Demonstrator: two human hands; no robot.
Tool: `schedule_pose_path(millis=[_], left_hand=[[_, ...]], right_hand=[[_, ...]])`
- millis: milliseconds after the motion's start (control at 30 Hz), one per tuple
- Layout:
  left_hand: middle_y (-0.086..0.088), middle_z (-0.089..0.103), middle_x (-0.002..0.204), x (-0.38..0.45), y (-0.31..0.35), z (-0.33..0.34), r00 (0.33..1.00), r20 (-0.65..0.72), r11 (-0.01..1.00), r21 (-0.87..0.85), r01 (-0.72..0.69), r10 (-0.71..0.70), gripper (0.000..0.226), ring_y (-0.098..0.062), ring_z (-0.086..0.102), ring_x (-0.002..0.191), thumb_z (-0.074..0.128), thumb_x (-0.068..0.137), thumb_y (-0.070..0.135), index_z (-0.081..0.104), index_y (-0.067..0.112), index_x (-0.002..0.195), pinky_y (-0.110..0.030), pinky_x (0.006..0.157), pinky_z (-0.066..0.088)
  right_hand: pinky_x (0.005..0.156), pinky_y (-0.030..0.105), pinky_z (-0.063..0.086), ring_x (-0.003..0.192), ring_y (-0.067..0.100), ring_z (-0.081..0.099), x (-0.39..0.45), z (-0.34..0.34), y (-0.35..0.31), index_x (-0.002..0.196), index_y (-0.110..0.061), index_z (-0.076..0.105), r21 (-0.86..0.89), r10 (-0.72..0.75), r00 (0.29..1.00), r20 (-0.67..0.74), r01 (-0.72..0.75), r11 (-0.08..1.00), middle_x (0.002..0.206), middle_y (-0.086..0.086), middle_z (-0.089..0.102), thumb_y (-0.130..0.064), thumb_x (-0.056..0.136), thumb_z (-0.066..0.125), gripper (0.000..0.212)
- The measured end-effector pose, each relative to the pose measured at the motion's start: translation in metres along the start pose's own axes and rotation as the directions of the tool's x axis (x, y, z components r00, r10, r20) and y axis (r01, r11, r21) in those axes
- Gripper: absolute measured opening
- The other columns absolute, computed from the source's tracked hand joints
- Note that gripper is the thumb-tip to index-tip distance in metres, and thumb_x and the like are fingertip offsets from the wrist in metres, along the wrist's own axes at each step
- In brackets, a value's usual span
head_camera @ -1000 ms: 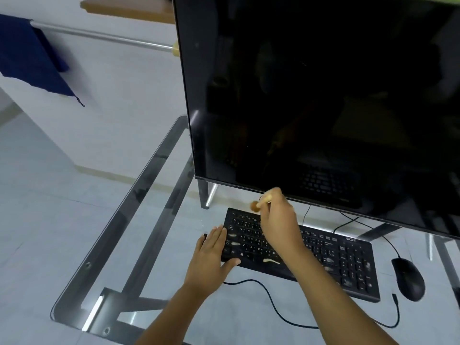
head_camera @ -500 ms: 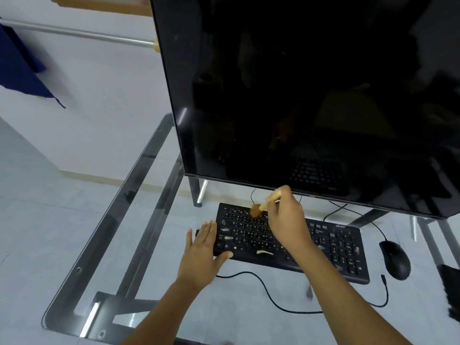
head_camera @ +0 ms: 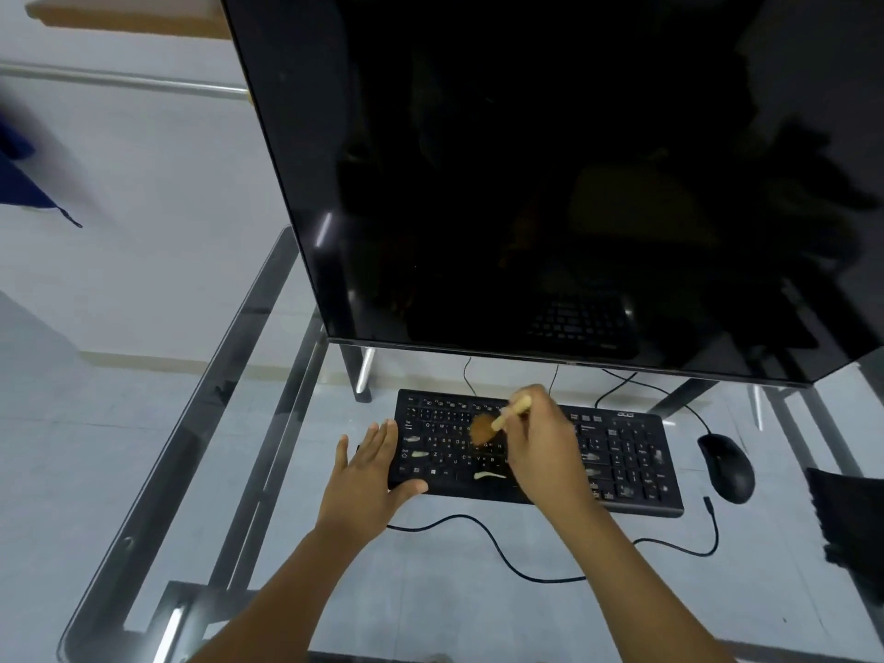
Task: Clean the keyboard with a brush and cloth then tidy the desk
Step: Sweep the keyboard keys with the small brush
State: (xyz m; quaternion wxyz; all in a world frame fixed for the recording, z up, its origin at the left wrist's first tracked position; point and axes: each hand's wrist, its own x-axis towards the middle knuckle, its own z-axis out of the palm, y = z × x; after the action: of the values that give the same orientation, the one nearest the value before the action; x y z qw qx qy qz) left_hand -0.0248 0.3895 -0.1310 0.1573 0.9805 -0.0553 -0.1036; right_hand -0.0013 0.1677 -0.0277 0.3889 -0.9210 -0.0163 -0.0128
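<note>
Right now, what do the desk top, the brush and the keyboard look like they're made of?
Desk top: clear glass on a metal frame; the floor shows through it.
Brush in the right hand: pale handle, probably wood or bamboo, with soft brown bristles.
Keyboard: matte black, likely plastic, with pale smears.

A dark monitor [head_camera: 550,184] stands behind a black mouse [head_camera: 726,467] on the glass.

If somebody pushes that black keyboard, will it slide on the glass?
Probably yes. The keyboard looks thin and flat on a smooth glass desk, so it may skid easily. That could be why the left hand presses its left end while the right hand sweeps the brush. It likely stays stiff, and its cable would trail along.
</note>
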Motion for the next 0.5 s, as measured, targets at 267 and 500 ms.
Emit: schedule_pose_path(millis=[267,500], left_hand=[[0.001,0.014,0.159,0.001,0.000,-0.004,1.000,0.005,0.999,0.044,-0.015,0.015,0.116,-0.014,0.003,0.147,-0.001,0.064,0.088,0.006,0.015,0.152,-0.038,0.115,-0.012],[0.002,0.011,0.160,0.002,0.001,-0.006,1.000,0.014,0.997,0.070,-0.008,0.007,0.125,-0.013,0.000,0.147,-0.013,0.053,0.091,0.003,0.016,0.152,-0.037,0.115,-0.013]], right_hand=[[0.059,0.012,0.046,0.071,-0.004,0.062,-0.010,0.002,-0.008,0.090,-0.014,0.051,0.071,-0.041,0.998,-0.050,0.045,0.996,0.078,-0.011,0.063,-0.018,0.097,0.054,0.009],[0.058,0.012,0.045,0.073,-0.003,0.062,-0.018,0.019,-0.016,0.088,-0.016,0.051,0.080,-0.056,0.998,0.042,0.053,0.995,0.075,-0.011,0.063,-0.022,0.097,0.056,0.012]])
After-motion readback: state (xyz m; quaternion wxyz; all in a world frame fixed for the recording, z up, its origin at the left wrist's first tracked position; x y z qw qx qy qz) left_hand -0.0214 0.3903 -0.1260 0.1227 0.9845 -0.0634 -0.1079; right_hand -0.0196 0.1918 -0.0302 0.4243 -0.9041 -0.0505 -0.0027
